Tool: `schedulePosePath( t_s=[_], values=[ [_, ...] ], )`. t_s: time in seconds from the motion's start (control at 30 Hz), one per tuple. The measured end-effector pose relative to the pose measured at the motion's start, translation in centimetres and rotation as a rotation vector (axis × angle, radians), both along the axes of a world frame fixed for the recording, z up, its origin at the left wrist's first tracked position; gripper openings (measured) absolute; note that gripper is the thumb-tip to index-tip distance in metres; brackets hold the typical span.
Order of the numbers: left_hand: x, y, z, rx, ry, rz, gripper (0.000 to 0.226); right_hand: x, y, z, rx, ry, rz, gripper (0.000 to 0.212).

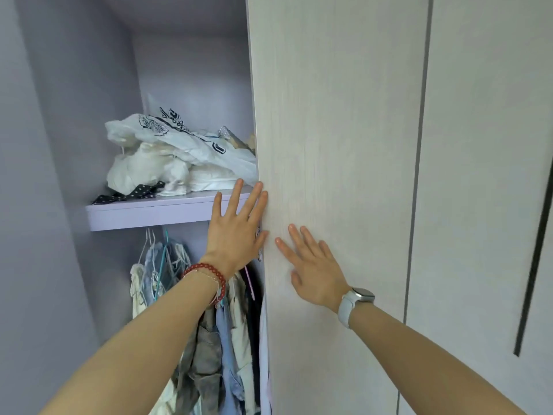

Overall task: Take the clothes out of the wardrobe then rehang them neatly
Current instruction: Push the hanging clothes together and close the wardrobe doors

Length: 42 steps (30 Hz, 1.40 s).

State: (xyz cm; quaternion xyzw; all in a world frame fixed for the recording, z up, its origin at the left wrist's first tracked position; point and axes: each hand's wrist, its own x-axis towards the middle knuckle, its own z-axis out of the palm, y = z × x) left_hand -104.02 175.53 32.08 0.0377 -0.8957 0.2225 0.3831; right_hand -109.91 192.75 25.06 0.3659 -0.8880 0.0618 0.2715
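Note:
The wardrobe stands partly open, its pale wood-grain door (338, 145) covering the right part of the opening. My left hand (236, 232), with a red bead bracelet on the wrist, lies with straight fingers against the door's left edge. My right hand (311, 268), with a white watch on the wrist, presses flat on the door's front face. Inside, several garments on hangers (209, 339) hang below a lilac shelf (149, 212). On the shelf lies a crumpled pile of white clothes and a printed white bag (167, 157).
A dark polka-dot cloth (131, 194) pokes out at the shelf's front. The lilac inner wall (59, 175) bounds the opening on the left. To the right are more shut door panels (484, 175) and a dark vertical handle strip (532, 280).

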Motion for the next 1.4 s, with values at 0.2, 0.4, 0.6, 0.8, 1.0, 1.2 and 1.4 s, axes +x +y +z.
schedulePosePath(
  t_s=[0.2,0.4,0.6,0.8,1.0,1.2,1.4],
  values=[
    [-2.1,0.3,0.6,0.049,-0.110,0.152,0.074,-2.0,-0.8,1.0,0.094,-0.083,-0.001,0.065],
    [-1.6,-0.1,2.6,0.090,-0.228,0.135,0.065,-1.1,-2.1,2.4,-0.209,-0.405,0.159,0.054],
    [5.8,-1.2,3.0,0.214,0.155,-0.159,0.038,3.5,-3.4,2.4,-0.562,-0.237,0.382,0.038],
    [17.8,-4.2,1.5,0.265,0.312,0.080,0.023,10.8,-9.9,0.7,-0.559,-0.296,0.616,0.033],
    [27.6,-6.5,-1.5,0.066,0.588,0.336,0.028,17.1,-15.0,-1.1,-0.492,-0.365,0.784,0.035],
    [32.6,-8.8,-5.5,0.178,0.674,0.587,0.069,21.4,-18.5,-2.0,-0.437,-0.400,0.886,0.039],
    [33.7,-11.1,-8.2,0.576,0.737,0.469,0.087,23.1,-19.9,-3.5,-0.384,-0.463,0.951,0.042]
  ],
)
